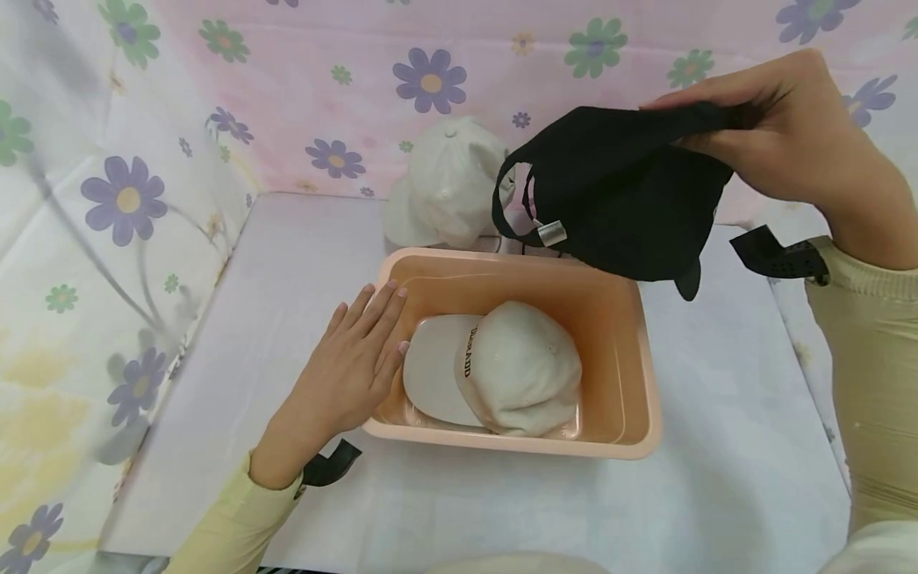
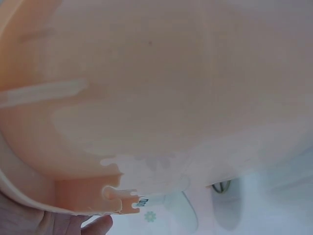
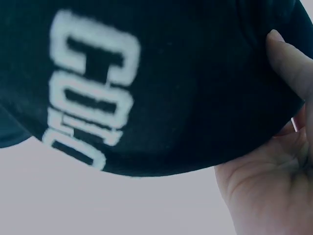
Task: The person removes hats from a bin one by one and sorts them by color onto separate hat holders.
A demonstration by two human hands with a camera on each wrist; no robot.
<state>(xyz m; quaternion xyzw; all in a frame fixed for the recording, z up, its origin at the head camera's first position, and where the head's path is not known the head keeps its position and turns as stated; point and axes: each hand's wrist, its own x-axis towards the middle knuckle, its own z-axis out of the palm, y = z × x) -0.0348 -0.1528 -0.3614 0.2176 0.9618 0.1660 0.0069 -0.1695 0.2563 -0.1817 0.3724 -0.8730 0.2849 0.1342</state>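
My right hand (image 1: 782,131) holds a black cap (image 1: 617,203) up in the air, above the far right corner of a peach plastic tub (image 1: 631,383). The cap's strap with a metal buckle (image 1: 551,233) hangs at its left. In the right wrist view the black cap (image 3: 146,88) fills the frame, white lettering on it, my fingers (image 3: 288,58) curled round its edge. A white cap (image 1: 512,371) lies inside the tub. My left hand (image 1: 351,367) rests flat with straight fingers on the tub's left rim. The left wrist view shows the tub's wall (image 2: 161,98) close up.
A second white cap (image 1: 448,187) sits on the white table (image 1: 717,494) behind the tub, against the flowered cloth backdrop (image 1: 358,88). Flowered cloth also walls in the left side (image 1: 107,239).
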